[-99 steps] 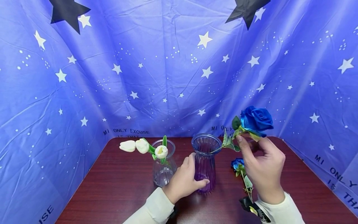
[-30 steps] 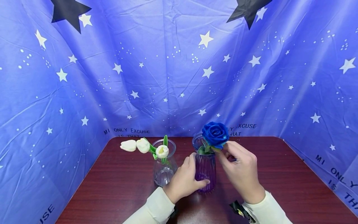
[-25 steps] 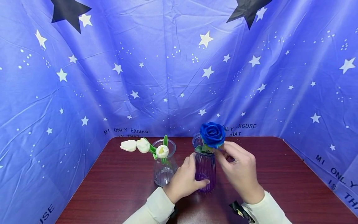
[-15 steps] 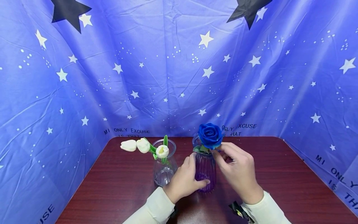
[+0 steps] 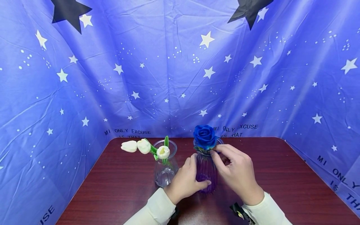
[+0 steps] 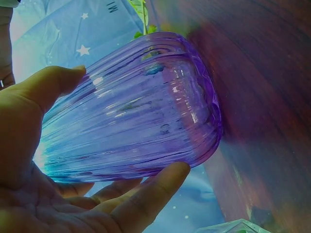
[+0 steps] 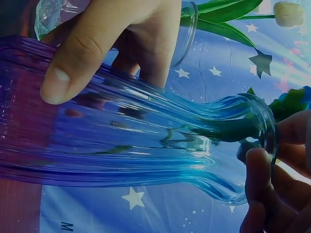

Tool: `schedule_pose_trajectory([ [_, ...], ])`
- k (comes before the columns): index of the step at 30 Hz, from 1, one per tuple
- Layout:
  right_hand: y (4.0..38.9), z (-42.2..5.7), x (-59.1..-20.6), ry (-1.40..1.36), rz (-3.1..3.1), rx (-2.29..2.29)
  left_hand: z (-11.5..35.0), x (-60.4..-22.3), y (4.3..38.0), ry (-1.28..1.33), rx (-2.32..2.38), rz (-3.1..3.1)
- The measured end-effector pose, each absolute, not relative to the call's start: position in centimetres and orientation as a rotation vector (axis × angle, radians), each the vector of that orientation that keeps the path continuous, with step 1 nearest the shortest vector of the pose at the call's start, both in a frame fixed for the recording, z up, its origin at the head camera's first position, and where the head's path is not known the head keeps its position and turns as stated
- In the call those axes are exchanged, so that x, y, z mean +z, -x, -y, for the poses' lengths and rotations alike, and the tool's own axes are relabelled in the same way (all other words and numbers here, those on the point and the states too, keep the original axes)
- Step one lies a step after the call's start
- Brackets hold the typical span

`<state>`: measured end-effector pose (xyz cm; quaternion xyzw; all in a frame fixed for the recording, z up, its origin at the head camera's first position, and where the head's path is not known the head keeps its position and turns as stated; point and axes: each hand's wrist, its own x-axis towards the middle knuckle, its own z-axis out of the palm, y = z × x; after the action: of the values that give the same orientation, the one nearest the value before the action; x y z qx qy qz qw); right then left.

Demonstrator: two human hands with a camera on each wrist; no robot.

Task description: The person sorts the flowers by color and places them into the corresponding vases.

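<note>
A ribbed glass vase [image 5: 207, 175], blue at the mouth and purple at the base, stands upright on the table. My left hand [image 5: 184, 181] grips its body, thumb on the near side; the left wrist view shows the fingers along the vase's other side. A blue rose [image 5: 205, 137] has its bloom just above the vase's mouth, tilted slightly left. Just under that bloom, at the rim, my right hand [image 5: 237, 170] pinches the rose with thumb and fingers. Through the glass in the right wrist view, dark green leaves [image 7: 228, 130] show inside the neck.
Left of the purple vase stands a clear glass vase [image 5: 163, 176] with white tulips [image 5: 143, 146], two leaning out to the left. The dark red wooden table [image 5: 118, 193] ends at a blue star-printed cloth [image 5: 168, 78] behind and at both sides.
My right hand has brought the blue rose from right of the vase into its mouth, then shifted the bloom left and slightly down. A second rose lying right of the vase has become hidden.
</note>
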<state>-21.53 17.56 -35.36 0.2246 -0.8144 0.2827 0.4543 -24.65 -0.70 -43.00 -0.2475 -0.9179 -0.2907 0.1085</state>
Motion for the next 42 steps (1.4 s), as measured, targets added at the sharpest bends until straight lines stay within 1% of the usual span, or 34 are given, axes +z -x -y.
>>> schedule_pose_trajectory([
  [11, 21.48, -17.70, -35.47, -0.545, 2.100, 0.682, 0.72, -43.06, 24.66, 0.741, -0.844, 2.682],
  [42, 21.05, -17.83, -34.77, -0.584, 2.084, 0.690, 0.61, -43.12, 24.67, 0.744, -0.821, 2.656],
])
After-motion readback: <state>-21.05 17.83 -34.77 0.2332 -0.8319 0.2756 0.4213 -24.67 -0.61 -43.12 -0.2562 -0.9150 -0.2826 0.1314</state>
